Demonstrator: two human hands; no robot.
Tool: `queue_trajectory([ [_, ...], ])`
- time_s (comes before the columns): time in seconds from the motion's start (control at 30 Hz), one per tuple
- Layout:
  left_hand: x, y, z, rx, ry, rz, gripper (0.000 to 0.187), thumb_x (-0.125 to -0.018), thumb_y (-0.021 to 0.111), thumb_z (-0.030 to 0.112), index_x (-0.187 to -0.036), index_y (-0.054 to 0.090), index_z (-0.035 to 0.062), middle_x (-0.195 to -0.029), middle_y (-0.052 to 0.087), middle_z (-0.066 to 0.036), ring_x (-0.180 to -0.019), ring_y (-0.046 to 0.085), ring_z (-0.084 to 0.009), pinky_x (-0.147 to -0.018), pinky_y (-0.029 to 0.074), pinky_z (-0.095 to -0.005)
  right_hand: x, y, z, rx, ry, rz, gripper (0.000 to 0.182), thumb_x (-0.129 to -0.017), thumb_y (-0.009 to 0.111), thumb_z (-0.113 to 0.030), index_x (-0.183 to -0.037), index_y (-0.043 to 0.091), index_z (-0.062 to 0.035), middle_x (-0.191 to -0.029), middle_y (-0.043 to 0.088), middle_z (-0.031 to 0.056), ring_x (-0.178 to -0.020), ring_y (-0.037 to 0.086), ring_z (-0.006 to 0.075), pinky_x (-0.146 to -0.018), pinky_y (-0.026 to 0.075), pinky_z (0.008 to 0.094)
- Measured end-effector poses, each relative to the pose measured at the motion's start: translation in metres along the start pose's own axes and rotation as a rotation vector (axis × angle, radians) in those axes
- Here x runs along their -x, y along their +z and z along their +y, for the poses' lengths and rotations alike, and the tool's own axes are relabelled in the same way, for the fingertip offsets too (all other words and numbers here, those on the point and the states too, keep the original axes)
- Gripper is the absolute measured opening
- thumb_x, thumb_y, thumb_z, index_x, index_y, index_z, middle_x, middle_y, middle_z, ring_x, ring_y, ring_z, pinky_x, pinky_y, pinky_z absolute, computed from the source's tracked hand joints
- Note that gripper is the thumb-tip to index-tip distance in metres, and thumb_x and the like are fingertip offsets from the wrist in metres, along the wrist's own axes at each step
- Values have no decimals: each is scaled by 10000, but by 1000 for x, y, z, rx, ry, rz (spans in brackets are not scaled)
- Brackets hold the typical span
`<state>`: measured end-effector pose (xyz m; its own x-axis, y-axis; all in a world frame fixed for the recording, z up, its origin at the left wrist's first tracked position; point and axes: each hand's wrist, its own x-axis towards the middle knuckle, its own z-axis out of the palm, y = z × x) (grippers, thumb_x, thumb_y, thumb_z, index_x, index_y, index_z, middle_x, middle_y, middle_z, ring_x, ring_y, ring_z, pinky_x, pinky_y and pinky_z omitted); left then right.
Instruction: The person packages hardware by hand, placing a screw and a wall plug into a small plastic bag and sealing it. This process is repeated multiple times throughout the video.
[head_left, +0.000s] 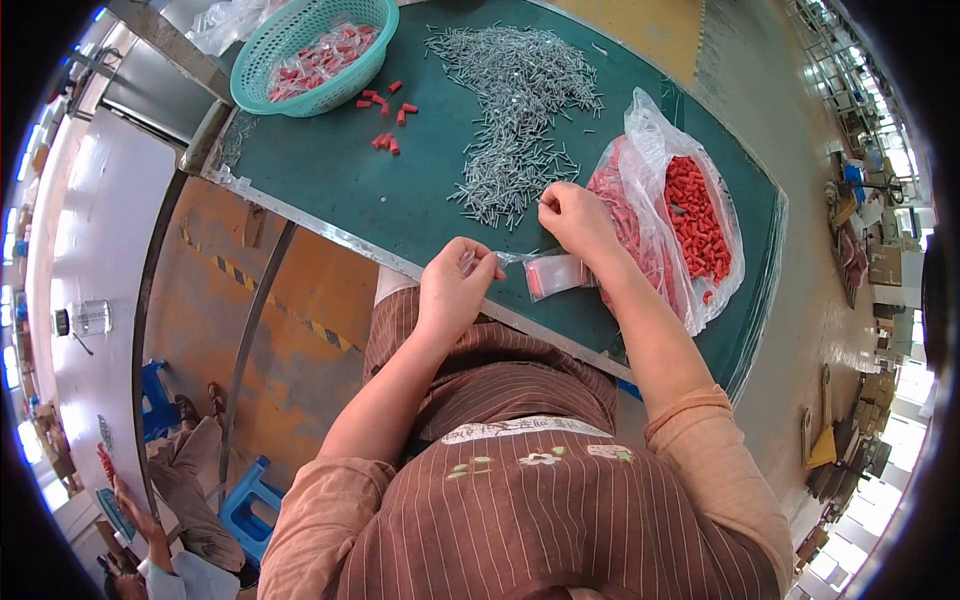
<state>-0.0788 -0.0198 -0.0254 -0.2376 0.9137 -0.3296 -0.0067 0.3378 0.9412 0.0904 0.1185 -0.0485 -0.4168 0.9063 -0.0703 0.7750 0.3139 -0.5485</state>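
My left hand (455, 285) is closed at the table's near edge, its fingers pinching a small clear plastic bag (508, 258) that sticks out to the right. My right hand (578, 222) is also closed, thumb and fingertips together at the lower right edge of a heap of silver screws (515, 110). Whatever lies between those fingertips is too small to name. Just below the right hand is a stack of small clear bags with a red stripe (555, 275). Beside the right wrist, a large open plastic bag (650, 190) holds many red plastic plugs (697, 215).
A mint-green basket (245, 75) with filled small packets (325, 62) stands at the table's far left. Several loose red plugs (385, 105) lie near it on the green tabletop (320, 170). At lower left, another person (190, 500) sits near a blue stool (250, 510).
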Motion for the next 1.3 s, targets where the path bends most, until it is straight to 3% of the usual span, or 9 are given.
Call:
queue_trajectory([
  [0.17,-1,4,-2,11,6,-2,106,-920,619,106,-920,597,3,-775,676,-41,-725,578,-67,-665,453,-227,-4,11,-8,12,61,52,197,-823,643,-216,-873,681,-29,-848,696,142,-803,677,301,-700,517,401],
  [0.37,-2,0,-7,42,7,0,99,-924,617,95,-929,586,1,-786,670,-43,-729,583,-72,-676,455,-225,-6,24,-21,267,-39,126,179,-841,630,-210,-854,675,-37,-886,687,142,-816,677,330,-738,531,445],
  [0.57,-5,-5,-9,-11,59,34,97,-913,629,77,-909,586,-9,-774,666,-44,-724,599,-76,-676,470,-232,-14,11,-30,496,-1,-20,133,-840,590,-158,-841,677,-56,-890,678,133,-821,676,344,-725,539,460],
  [0.77,-3,-5,0,-150,123,58,103,-908,635,76,-887,591,-15,-750,663,-43,-714,610,-75,-661,479,-231,-19,15,-10,241,96,-3,188,-832,589,-206,-861,712,-66,-904,707,155,-854,686,328,-743,543,446],
  [0.87,-4,-5,-4,-121,114,48,104,-908,635,76,-891,590,-16,-748,664,-44,-713,607,-73,-662,477,-228,-13,3,-32,167,141,-58,245,-818,545,-163,-872,710,10,-927,681,255,-893,666,420,-801,518,511],
  [1.03,-6,-4,-7,-75,116,47,108,-910,633,78,-892,587,-18,-750,661,-45,-708,601,-72,-655,472,-231,-17,13,-36,370,33,-14,199,-792,592,-138,-813,720,13,-861,691,243,-794,693,383,-711,556,454],
  [1.13,-3,-6,-3,-91,116,45,106,-912,631,76,-888,585,-17,-753,658,-46,-712,599,-72,-654,471,-232,-18,9,-36,412,-24,-50,200,-785,591,-130,-836,716,18,-873,692,242,-809,689,390,-728,554,459],
  [1.23,-4,-10,-6,-62,118,49,107,-913,631,75,-883,583,-16,-755,657,-46,-716,598,-75,-655,469,-233,-19,11,-23,349,-20,-22,214,-776,594,-136,-855,707,27,-888,688,244,-835,677,396,-737,546,452],
  [1.3,-4,-12,-6,-49,106,46,106,-913,632,75,-882,582,-14,-754,656,-45,-718,597,-77,-658,468,-234,-13,6,-14,153,39,-40,216,-789,613,-143,-878,697,36,-871,696,223,-832,688,353,-730,538,421],
])
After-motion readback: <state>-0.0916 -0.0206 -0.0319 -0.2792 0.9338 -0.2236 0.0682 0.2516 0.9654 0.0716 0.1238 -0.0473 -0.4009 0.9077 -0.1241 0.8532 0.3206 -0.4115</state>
